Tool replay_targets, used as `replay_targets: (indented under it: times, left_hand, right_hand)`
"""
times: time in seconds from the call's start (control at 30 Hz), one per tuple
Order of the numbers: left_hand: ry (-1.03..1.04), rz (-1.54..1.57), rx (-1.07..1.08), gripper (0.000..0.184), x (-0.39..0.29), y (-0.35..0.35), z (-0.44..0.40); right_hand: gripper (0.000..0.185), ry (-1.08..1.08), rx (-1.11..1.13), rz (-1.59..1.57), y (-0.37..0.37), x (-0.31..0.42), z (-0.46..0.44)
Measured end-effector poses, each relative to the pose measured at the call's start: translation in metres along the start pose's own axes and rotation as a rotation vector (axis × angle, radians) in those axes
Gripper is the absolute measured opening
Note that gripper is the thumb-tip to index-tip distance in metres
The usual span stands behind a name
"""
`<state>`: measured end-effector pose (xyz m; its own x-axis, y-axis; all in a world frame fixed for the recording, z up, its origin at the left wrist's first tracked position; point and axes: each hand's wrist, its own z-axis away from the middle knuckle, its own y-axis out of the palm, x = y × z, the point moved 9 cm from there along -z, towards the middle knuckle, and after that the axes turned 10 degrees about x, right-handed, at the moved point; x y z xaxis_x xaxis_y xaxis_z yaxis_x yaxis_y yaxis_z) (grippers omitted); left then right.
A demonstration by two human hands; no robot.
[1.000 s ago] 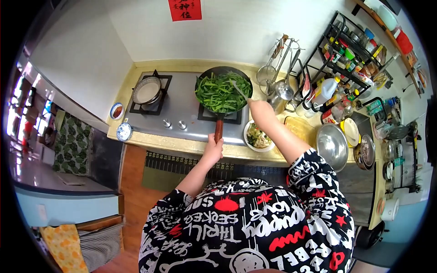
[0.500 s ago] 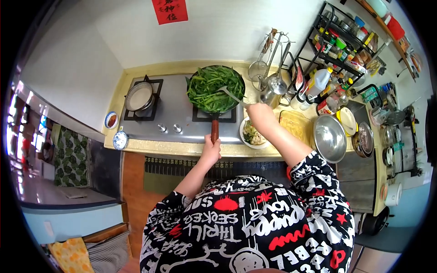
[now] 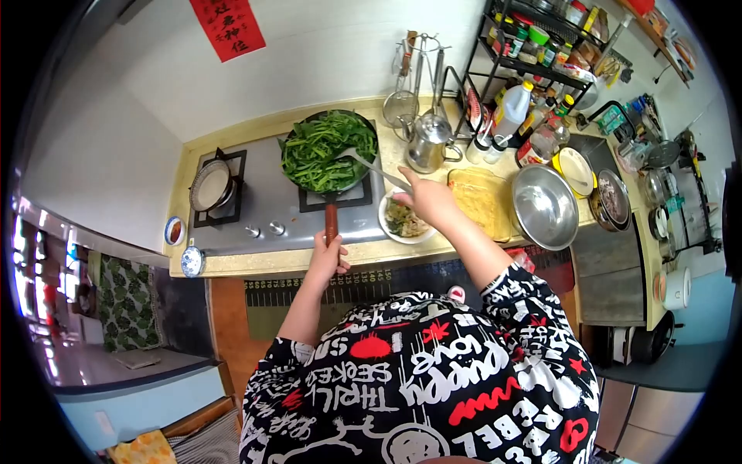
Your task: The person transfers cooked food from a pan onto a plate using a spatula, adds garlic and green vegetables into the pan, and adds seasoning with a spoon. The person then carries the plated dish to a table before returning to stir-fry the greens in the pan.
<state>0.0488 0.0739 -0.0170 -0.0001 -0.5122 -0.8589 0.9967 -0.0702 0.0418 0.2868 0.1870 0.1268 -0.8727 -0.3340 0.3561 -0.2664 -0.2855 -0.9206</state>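
Note:
Leafy greens [image 3: 321, 147] fill a dark wok [image 3: 331, 188] on the right burner of the steel stove. My left hand [image 3: 328, 255] is wrapped round the wok's wooden handle [image 3: 331, 224]. A metal spatula [image 3: 375, 168] rests its head on the greens. My right hand [image 3: 425, 197] holds the spatula's handle end, with one finger extended. Just below that hand is a white plate [image 3: 384, 220] of mixed food, partly covered by the hand.
A pan [image 3: 211, 185] sits on the left burner, near two small bowls. To the right are a metal pot [image 3: 429, 143], a yellow tray [image 3: 475, 203], a large steel bowl [image 3: 545, 206], bottles and a black spice rack [image 3: 533, 63].
The view has shifted, so the stove appears further left. The spatula has moved from the greens' right side towards their middle, and a finger of my right hand has extended.

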Motion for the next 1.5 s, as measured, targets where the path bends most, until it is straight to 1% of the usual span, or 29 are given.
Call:
replay_targets:
  times: [0.07, 0.1, 0.17, 0.23, 0.27, 0.3, 0.37, 0.4, 0.47, 0.5, 0.57, 0.6, 0.63, 0.7, 0.73, 0.83, 0.93, 1.03, 1.07, 1.1, 1.17, 1.2, 1.3, 1.37, 1.43, 1.5]
  left_hand:
    - [-0.016, -0.003, -0.012, 0.049, 0.004, -0.003, -0.003]
    - [-0.008, -0.003, -0.023, 0.055, 0.005, -0.005, -0.005]
    - [0.056, -0.017, -0.097, 0.065, 0.006, -0.014, -0.01]
    - [0.114, -0.205, -0.345, 0.074, -0.006, -0.025, -0.001]
    - [0.147, -0.235, -0.461, 0.074, -0.01, -0.027, 0.005]
    - [0.242, -0.374, -0.665, 0.067, -0.023, -0.029, 0.017]
    - [0.439, -0.622, -0.879, 0.063, -0.067, 0.005, 0.047]
    - [0.448, -0.653, -0.893, 0.062, -0.08, 0.023, 0.052]
    - [0.461, -0.715, -0.922, 0.06, -0.106, 0.057, 0.06]
    - [0.438, -0.712, -0.939, 0.057, -0.115, 0.069, 0.063]
    - [0.52, -0.604, -0.951, 0.053, -0.12, 0.087, 0.061]
    - [0.581, -0.486, -0.919, 0.049, -0.121, 0.1, 0.059]
    - [0.589, -0.508, -0.9, 0.048, -0.122, 0.117, 0.056]
    - [0.605, -0.556, -0.869, 0.045, -0.124, 0.148, 0.05]
    - [0.622, -0.579, -0.843, 0.042, -0.123, 0.165, 0.044]
    - [0.645, -0.638, -0.764, 0.038, -0.121, 0.216, 0.03]
    - [0.655, -0.633, -0.674, 0.034, -0.116, 0.257, 0.021]
    - [0.633, -0.608, -0.592, 0.03, -0.108, 0.285, 0.011]
    - [0.605, -0.58, -0.584, 0.029, -0.105, 0.291, 0.007]
    - [0.634, -0.649, -0.594, 0.028, -0.106, 0.298, 0.006]
    - [0.639, -0.665, -0.596, 0.026, -0.106, 0.309, 0.003]
    - [0.645, -0.712, -0.622, 0.026, -0.111, 0.316, 0.005]
    - [0.677, -0.831, -0.66, 0.025, -0.132, 0.337, 0.008]
    - [0.707, -0.868, -0.656, 0.024, -0.139, 0.347, 0.003]
    - [0.719, -0.885, -0.555, 0.042, -0.14, 0.357, -0.014]
    - [0.717, -0.89, -0.492, 0.06, -0.152, 0.372, -0.027]
  right_hand:
    - [0.075, 0.051, 0.126, -0.05, 0.028, -0.029, -0.006]
    - [0.086, 0.073, 0.191, -0.073, 0.04, -0.042, -0.009]
    - [0.093, 0.104, 0.286, -0.159, 0.046, -0.053, -0.006]
    - [0.096, 0.017, 0.261, -0.28, 0.042, -0.058, -0.005]
    - [0.096, 0.027, 0.304, -0.368, 0.042, -0.063, -0.002]
    - [0.093, -0.012, 0.298, -0.437, 0.043, -0.07, -0.003]
    - [0.091, -0.095, 0.215, -0.371, 0.03, -0.088, 0.001]
    - [0.084, -0.134, 0.084, -0.384, 0.024, -0.105, 0.001]
    - [0.073, -0.004, 0.136, -0.534, 0.011, -0.156, 0.003]
    - [0.068, 0.06, 0.163, -0.605, 0.004, -0.185, 0.002]
    - [0.05, 0.193, -0.073, -0.665, -0.007, -0.26, -0.006]
    - [0.047, 0.178, -0.244, -0.509, -0.015, -0.295, -0.015]
    - [0.045, 0.159, -0.411, -0.35, -0.028, -0.322, -0.019]
    - [0.046, 0.197, -0.505, -0.286, -0.046, -0.356, -0.022]
    - [0.047, 0.327, -0.507, -0.255, -0.053, -0.369, -0.02]
    - [0.064, 0.367, -0.478, -0.106, -0.059, -0.387, -0.037]
    - [0.073, 0.235, -0.495, -0.022, -0.072, -0.384, -0.045]
    - [0.06, 0.145, -0.354, 0.226, -0.064, -0.386, -0.066]
    - [0.055, 0.195, -0.152, 0.204, -0.051, -0.397, -0.075]
    - [0.059, 0.181, -0.148, 0.219, -0.046, -0.402, -0.081]
    - [0.068, 0.156, -0.142, 0.247, -0.039, -0.412, -0.09]
    - [0.066, 0.14, -0.151, 0.209, -0.047, -0.408, -0.082]
    - [0.061, 0.169, -0.034, 0.211, -0.058, -0.408, -0.07]
    - [0.058, 0.088, -0.11, 0.158, -0.08, -0.398, -0.051]
    - [0.057, 0.002, -0.188, 0.127, -0.109, -0.383, -0.025]
    - [0.052, -0.142, -0.264, 0.098, -0.142, -0.348, 0.01]
